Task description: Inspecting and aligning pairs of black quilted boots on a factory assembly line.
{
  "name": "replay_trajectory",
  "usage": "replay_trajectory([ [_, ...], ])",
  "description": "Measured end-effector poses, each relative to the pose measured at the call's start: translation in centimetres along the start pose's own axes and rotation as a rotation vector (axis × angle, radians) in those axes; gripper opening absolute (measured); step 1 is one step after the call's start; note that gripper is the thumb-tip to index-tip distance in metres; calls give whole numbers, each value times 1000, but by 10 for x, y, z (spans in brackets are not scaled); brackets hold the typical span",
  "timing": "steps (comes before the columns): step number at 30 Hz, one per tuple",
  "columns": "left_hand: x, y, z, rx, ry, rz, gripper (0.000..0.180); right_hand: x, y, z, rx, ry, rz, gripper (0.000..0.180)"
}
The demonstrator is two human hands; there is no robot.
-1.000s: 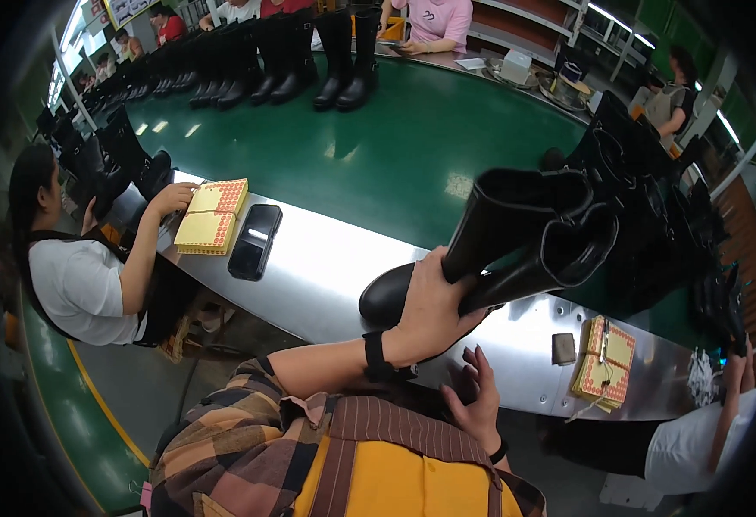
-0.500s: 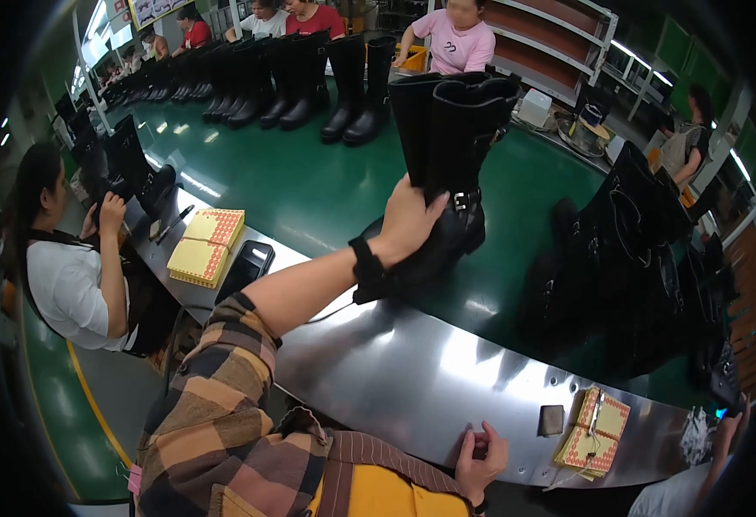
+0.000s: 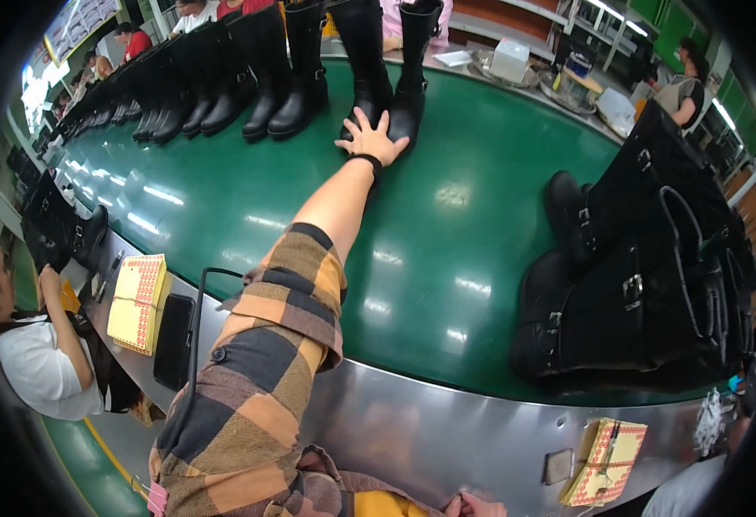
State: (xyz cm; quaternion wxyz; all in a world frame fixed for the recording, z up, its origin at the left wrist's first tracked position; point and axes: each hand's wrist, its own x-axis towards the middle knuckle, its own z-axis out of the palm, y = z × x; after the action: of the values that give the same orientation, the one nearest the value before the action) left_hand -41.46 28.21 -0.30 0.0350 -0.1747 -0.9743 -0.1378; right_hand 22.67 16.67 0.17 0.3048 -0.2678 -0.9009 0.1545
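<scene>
My left hand (image 3: 373, 140) reaches far across the green table, fingers spread, at the feet of two tall black boots. The left boot (image 3: 362, 60) and the right boot (image 3: 411, 86) stand upright side by side; the hand touches or nearly touches their toes and holds nothing. A small silver buckle shows on the right boot's ankle. My right hand (image 3: 474, 507) is low at the bottom edge beside my apron, mostly cut off, its grip unclear.
A row of black boots (image 3: 266, 77) runs along the far left. More buckled boots (image 3: 606, 302) lie piled at right. On the metal ledge are yellow card stacks (image 3: 137, 303) (image 3: 606, 465) and a black phone (image 3: 174, 340). A person (image 3: 46, 362) sits at left.
My left hand has carried the boots forward to the table's far side, set them upright and let go. My right hand has dropped lower, partly out of view.
</scene>
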Motion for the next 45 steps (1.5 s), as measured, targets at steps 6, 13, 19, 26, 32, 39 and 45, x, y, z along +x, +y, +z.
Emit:
replay_trajectory([
  [6,-10,-21,-10,3,-62,118,78,4,-4,-4,-29,7,-8,29],
  [13,-113,-17,-41,2,-253,240,78,1,-14,-9,-35,71,59,18],
  [19,-276,-14,-81,-648,-506,550,44,-11,-7,-1,-21,60,109,10],
  [26,-406,-40,-121,-1086,-1231,297,33,-16,-5,-3,-11,36,115,7],
  [32,-429,-58,-105,-1200,-1284,155,28,-15,-7,-6,-9,57,101,6],
  [39,-418,-71,-89,-1491,-1414,24,29,-17,-6,-4,-28,67,113,7],
  [45,-418,-74,-87,-1630,-1439,-3,31,-18,-4,-5,-18,62,114,7],
])
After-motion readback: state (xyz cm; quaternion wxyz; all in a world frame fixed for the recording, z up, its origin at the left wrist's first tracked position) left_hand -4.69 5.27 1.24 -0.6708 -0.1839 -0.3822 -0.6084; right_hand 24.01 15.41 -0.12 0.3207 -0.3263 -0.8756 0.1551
